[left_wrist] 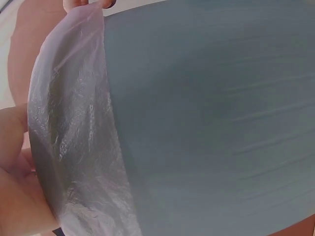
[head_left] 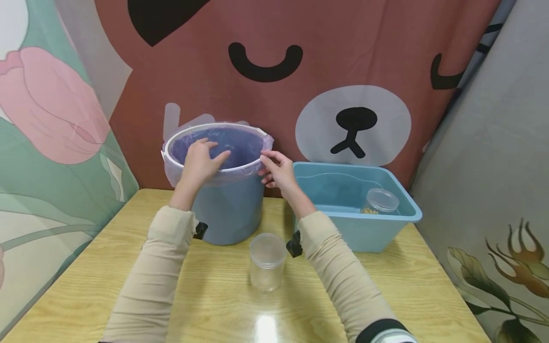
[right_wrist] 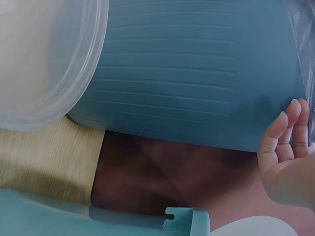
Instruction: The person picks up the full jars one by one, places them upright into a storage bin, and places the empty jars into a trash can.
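Observation:
A grey-blue bucket [head_left: 227, 209] stands at the back left, lined with a thin purple plastic bag [head_left: 240, 175] folded over its white rim. My left hand [head_left: 199, 159] is at the front of the opening, thumb and fingers spread apart, nothing held. At the rim's right side, my right hand [head_left: 279, 172] pinches the bag's edge between thumb and forefinger. The left wrist view shows the bag's fold [left_wrist: 83, 123] hanging over the bucket's wall. In the right wrist view, the other fingers [right_wrist: 280, 132] bend loosely beside the bucket.
A clear plastic jar [head_left: 268, 267] stands on the wooden table [head_left: 223, 295] between my forearms. To the right is a light-blue bin [head_left: 356, 228] holding a lidded clear jar [head_left: 381, 201] with small yellowish pieces. A printed cloth [head_left: 274, 105] hangs close behind.

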`<state>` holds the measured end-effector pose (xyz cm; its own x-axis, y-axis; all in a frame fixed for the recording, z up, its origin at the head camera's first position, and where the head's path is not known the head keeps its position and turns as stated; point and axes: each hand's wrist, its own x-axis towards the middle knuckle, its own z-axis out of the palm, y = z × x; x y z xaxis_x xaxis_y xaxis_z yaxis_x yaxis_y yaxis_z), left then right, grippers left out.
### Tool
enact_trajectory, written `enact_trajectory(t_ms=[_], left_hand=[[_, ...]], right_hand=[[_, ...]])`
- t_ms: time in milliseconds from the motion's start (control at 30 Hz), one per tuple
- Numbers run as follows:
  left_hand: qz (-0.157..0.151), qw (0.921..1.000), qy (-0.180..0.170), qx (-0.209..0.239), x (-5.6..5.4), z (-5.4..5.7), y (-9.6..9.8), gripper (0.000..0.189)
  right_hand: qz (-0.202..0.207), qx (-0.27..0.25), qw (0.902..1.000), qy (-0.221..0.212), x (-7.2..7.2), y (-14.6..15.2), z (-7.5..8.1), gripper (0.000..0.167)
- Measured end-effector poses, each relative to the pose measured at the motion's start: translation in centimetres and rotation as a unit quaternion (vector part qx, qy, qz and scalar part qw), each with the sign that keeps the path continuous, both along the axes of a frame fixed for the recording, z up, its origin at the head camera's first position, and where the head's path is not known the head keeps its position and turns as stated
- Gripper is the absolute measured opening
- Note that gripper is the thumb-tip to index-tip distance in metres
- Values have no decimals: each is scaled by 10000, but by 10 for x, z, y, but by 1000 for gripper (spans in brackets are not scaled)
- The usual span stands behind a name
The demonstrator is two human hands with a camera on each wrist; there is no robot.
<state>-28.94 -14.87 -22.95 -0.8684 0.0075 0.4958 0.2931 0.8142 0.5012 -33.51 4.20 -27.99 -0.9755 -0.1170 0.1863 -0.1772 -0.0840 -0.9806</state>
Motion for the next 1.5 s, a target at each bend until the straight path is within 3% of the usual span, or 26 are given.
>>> enact_trajectory(t_ms=[167, 300, 400, 533, 767, 900, 1133, 1333, 1500], left_hand=[[-339, 9958, 796, 302, 8, -7, 0, 39], [-526, 9860, 1456, 627, 20, -14, 0, 33], [-683, 9727, 2049, 852, 28, -21, 1, 27], [-983, 9488, 2764, 1174, 39, -30, 3, 21], [-1153, 9190, 3359, 1713, 56, -50, 7, 18], [-1237, 9158, 3328, 1875, 67, -59, 10, 19], [-1361, 9287, 2869, 1917, 96, -64, 27, 18], [-1632, 9314, 2470, 2117, 99, -85, 36, 20], [-1901, 9442, 1630, 2138, 102, -105, 43, 27]], right_hand=[[11, 39, 10000, -14, 0, 1, 0, 26], [29, 79, 10000, -19, 0, 0, 0, 27], [25, 88, 10000, 6, 0, 0, 0, 27], [20, 105, 9999, 24, 0, 0, 1, 26], [77, 72, 9999, 34, 1, 0, 2, 27], [80, 57, 9999, 38, 1, -1, 3, 27], [70, 91, 9999, -29, 1, -1, 2, 27], [19, 107, 9999, -9, 1, 1, 1, 26], [17, 131, 9999, 31, 2, 3, 1, 26]])
